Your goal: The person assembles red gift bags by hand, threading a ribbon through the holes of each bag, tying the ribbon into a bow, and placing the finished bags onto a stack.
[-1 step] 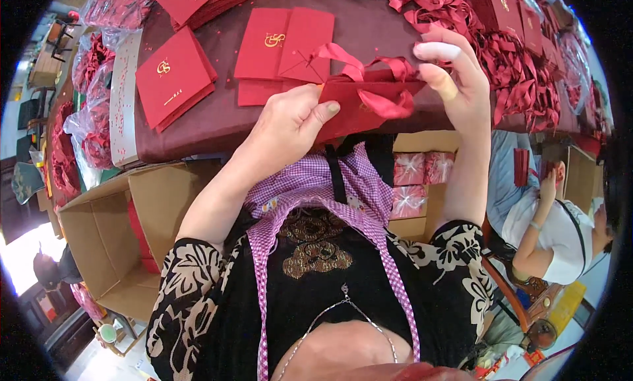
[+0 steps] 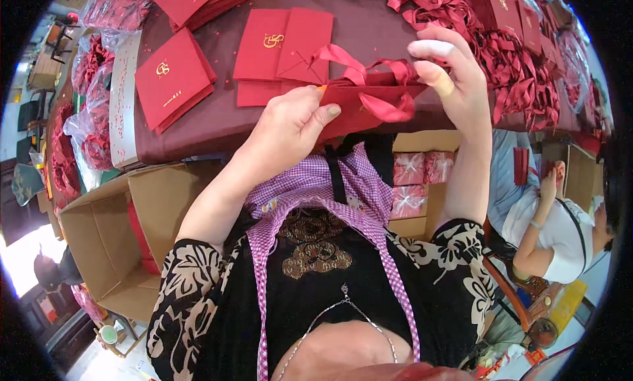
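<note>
Both my hands hold a red paper bag point(image 2: 369, 107) with a red ribbon handle point(image 2: 359, 68) at the near edge of the dark red table point(image 2: 376, 25). My left hand point(image 2: 290, 124) pinches the bag's left end, thumb on top. My right hand point(image 2: 448, 74) grips the right end near the ribbon, with a pale cover on one fingertip. Two flat red cards with a gold emblem point(image 2: 283, 45) lie just beyond the bag.
A stack of red folders point(image 2: 173, 78) lies at the left, another stack point(image 2: 198, 2) at the back. Heaps of red ribbon point(image 2: 521, 64) fill the right. An open cardboard box point(image 2: 119, 236) stands below left. A seated person in white point(image 2: 560, 229) is at the right.
</note>
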Tool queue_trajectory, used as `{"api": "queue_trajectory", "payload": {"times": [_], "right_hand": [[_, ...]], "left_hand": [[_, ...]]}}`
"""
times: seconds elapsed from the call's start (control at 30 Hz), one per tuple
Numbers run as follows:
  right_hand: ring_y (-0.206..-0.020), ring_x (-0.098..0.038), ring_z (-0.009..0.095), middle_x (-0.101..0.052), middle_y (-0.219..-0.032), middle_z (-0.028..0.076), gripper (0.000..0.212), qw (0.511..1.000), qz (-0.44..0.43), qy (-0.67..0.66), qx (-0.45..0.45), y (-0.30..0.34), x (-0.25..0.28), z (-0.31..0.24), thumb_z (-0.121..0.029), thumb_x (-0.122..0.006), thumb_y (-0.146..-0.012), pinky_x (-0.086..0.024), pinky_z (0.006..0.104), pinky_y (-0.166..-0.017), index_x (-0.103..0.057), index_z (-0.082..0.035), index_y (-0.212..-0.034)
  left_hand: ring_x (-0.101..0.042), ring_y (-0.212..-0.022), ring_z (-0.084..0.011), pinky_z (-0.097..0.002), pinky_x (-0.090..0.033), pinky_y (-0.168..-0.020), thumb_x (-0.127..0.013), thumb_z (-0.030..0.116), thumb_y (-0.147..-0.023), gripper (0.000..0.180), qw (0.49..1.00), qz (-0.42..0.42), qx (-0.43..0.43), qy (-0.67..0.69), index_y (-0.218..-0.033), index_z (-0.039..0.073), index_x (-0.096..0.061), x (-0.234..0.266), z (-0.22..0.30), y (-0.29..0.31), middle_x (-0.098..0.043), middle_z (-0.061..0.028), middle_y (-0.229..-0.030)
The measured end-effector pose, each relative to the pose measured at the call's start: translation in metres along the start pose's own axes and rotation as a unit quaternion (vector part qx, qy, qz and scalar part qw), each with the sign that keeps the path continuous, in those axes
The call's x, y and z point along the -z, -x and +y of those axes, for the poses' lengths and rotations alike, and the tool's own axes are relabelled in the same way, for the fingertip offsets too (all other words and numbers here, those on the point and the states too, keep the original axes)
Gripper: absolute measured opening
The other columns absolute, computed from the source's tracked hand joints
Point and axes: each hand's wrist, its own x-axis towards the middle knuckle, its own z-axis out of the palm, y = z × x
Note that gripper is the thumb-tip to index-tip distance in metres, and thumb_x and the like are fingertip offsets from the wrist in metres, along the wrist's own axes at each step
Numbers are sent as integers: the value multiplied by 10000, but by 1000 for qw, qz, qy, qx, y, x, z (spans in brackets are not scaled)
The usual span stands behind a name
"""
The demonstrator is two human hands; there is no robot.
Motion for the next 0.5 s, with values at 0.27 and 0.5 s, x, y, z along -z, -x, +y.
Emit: {"api": "queue_trajectory", "payload": {"times": [0.27,0.5], "right_hand": [[-749,-602,127,-641,-782,49,135,986,-82,-102,-103,-5,-9,0,-114,-694,-859,-462,264,-660,-658,15,-874],[-772,-558,47,-663,-830,-4,175,969,86,-114,-202,0,0,40,-166,-662,-903,-444,209,-706,-691,-3,-962]], "left_hand": [[-545,-609,-317,-397,-436,-560,-597,177,-929,254,997,-64,1,-35,-823,-50,-547,4,14,0,-520,-178,-698],[-423,-637,-54,-265,-385,-527,-584,193,-960,258,975,-94,145,140,-807,-13,-557,1,-6,5,-543,-21,-694]]}}
